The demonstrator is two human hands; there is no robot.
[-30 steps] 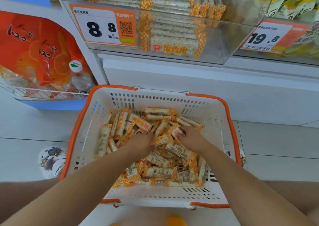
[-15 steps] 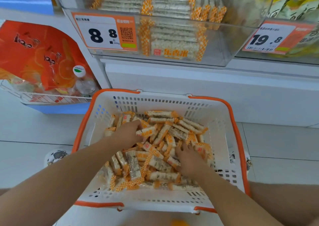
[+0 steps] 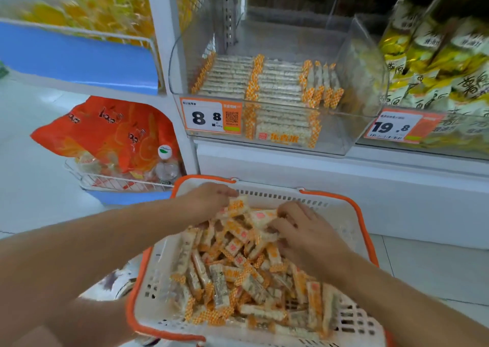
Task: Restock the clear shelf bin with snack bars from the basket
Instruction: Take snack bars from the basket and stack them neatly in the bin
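A white basket with an orange rim (image 3: 366, 236) sits low in front of me, piled with several orange-and-white wrapped snack bars (image 3: 225, 285). My left hand (image 3: 209, 201) rests at the far left of the pile, fingers curled around a bunch of bars. My right hand (image 3: 307, 230) presses on the far right of the same heap, fingers closed over bars. Both hands squeeze a bunch of bars (image 3: 246, 219) between them. Above stands the clear shelf bin (image 3: 362, 63), holding neat rows of the same bars (image 3: 264, 82) along its floor.
A price tag reading 8.8 (image 3: 211, 117) is on the bin's front. To the right is a 19.8 tag (image 3: 397, 127) under yellow snack bags (image 3: 436, 55). At the left, an orange bag (image 3: 105, 135) and a bottle (image 3: 165, 166) sit in a wire rack. The floor is white tile.
Both hands moved toward the far side of the basket and gathered bars between them. The view tilted up, showing the inside of the clear bin.
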